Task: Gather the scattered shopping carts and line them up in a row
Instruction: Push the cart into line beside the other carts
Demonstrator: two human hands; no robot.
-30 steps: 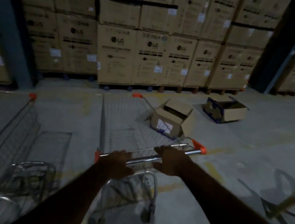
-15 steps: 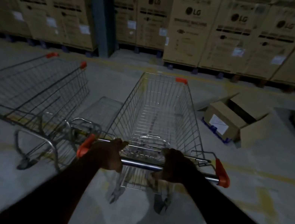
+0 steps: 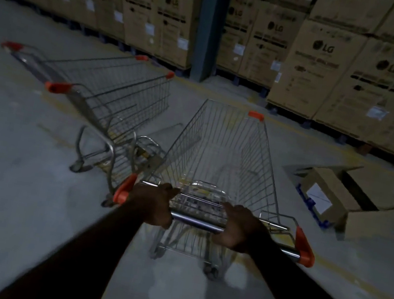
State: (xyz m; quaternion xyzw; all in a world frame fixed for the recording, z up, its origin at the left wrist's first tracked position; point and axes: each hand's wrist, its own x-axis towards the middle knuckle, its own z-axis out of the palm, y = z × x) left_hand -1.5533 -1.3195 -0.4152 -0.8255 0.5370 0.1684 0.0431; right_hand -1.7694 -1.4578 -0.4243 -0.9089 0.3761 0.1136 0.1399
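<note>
The bar (image 3: pixel 196 221) under the fingers (image 3: pixel 161 202) is smooth, shiny metal, with orange plastic caps (image 3: pixel 304 248) on its ends. The cart (image 3: pixel 221 153) ahead of the fingers is thin silver wire, and so is the other cart (image 3: pixel 120 99) to their left. The floor (image 3: pixel 16 170) is dull grey concrete. The stacked boxes (image 3: pixel 322 74) far ahead are matt brown cardboard. The open box (image 3: pixel 342 185) to the right has a white paper label (image 3: pixel 319 198).

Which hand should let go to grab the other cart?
Left, probably. The left hand grips the handle end nearest the second cart, which stands to the left. The right hand grips nearer mid-handle, so it could steer the held cart alone.
</note>
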